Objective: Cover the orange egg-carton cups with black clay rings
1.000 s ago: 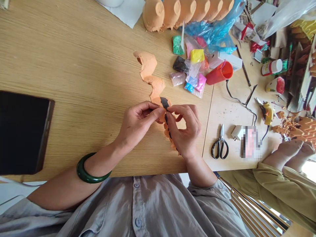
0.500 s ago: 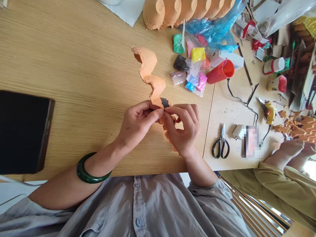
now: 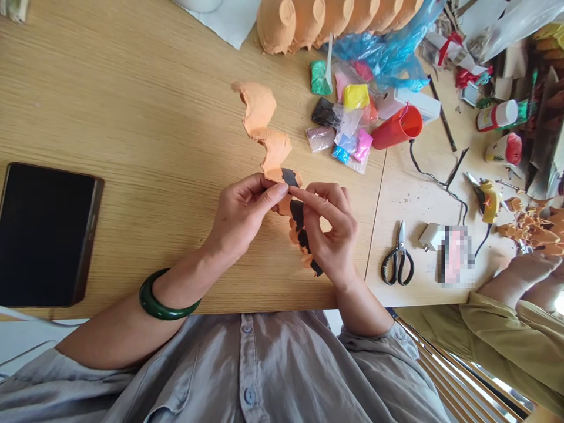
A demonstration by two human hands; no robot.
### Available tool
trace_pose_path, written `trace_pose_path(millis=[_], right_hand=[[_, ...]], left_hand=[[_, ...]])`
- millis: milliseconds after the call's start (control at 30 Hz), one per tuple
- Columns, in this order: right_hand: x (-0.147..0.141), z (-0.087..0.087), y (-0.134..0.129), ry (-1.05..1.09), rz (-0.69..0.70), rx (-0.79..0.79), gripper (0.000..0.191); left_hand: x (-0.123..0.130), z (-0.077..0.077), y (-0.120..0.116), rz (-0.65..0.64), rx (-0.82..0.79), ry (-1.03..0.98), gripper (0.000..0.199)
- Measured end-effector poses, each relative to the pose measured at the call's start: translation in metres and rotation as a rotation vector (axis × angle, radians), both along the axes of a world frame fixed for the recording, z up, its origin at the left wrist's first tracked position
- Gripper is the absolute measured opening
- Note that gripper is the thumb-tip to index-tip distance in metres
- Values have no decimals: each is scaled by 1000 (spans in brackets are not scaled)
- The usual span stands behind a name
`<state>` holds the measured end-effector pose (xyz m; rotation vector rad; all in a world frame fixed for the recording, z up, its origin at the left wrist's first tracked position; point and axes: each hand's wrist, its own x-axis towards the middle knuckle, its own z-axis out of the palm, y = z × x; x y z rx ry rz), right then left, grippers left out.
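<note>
No readable text, bottle label (image 3: 487, 119) apparently blurred

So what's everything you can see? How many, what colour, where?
Strip: 1, orange with black, in hands
Tablet: 1, black, left
Block: 1, orange, bumpy, top middle
Bag: 1, blue, beside block
Packets: several, mixed colours, near bag
Paper: 1, white, top
Cup: 1, red, beside packets
Box: 1, white, beside cup
Scissors: 1, black handles, right
Plug: 1, white, beside scissors
Bottle: 1, white-red, upper right
Tool: 1, yellow, right
Scraps: many, orange, far right
Clutter: uncountable, mixed, upper right
Co-worker: 1, olive clothes, right
Table: 1 or 2 joined, tan, underneath
Shirt: 1, grey, bottom
Bangle: 1, green, left arm
Left hand: 1, bare, pinching strip
Right hand: 1, bare, at strip
</note>
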<state>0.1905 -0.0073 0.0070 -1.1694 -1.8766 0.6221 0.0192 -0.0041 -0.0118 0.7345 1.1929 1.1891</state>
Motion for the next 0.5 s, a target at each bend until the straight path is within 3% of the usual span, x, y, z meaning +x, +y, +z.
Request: trace_pose_path(millis=[167, 367, 500], right_hand=[[10, -6, 12, 244, -124, -320, 28], [15, -20, 27, 591, -13, -842, 57], [10, -20, 25, 622, 30, -880, 59]], left_hand=[[-4, -2, 3, 3, -4, 79, 35], [-6, 0, 2, -60, 55, 70, 40], [-6, 1, 1, -57, 38, 94, 39]])
